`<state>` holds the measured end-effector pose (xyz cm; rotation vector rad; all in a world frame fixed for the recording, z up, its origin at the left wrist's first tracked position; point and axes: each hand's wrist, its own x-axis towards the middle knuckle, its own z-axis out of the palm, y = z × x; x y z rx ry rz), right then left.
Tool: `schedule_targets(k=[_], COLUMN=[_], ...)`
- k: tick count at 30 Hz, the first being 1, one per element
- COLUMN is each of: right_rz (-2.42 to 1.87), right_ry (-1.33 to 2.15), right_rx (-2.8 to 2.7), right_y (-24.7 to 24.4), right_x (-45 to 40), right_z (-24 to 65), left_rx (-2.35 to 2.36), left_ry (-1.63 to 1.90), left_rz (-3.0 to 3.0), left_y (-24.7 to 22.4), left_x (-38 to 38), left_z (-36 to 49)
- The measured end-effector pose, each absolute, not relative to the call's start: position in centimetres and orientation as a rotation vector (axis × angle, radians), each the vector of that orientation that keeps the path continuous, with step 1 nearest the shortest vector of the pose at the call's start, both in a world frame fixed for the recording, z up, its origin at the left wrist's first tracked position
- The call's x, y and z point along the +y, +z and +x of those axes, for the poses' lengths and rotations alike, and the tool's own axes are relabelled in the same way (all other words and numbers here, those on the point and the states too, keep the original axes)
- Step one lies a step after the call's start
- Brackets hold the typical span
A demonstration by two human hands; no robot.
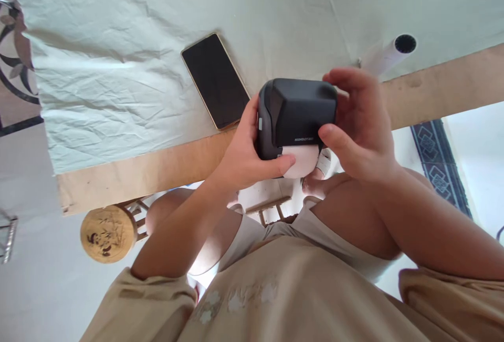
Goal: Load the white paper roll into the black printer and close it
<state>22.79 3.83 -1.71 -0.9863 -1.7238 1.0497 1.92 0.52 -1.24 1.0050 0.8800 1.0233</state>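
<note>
A small black label printer (pixel 305 108) with rounded corners is held up over the table's near edge. White label paper (pixel 301 161) sticks out of the side facing me. My left hand (pixel 254 147) grips the printer's left side, its thumb lying over the paper. At the other end, my right hand (pixel 360 121) curls around the printer's right side, thumb on the front corner and a fingertip by the back corner. Its inner fingers are partly hidden. Just left of the printer, a dark-screened phone (pixel 214 82) lies on the cloth.
A pale green, wrinkled cloth (pixel 129 84) covers the table, leaving a bare wooden edge (pixel 145 176) along my side. A white tube with a dark open end (pixel 388 55) is at the right. Below stands a round wooden stool (pixel 108 233), left of my knees.
</note>
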Motion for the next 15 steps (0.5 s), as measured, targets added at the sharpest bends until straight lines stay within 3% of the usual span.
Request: schedule_targets(k=[15], right_rz=[-1.007], right_ry=[1.056], right_rx=[-1.843], right_y=[-2.3], right_x=[4.8], right_z=[22.4], left_rx=[1.051], left_ry=[1.136], left_rz=[0.820], left_y=[-0.4], left_x=[-0.2], left_z=[3.5])
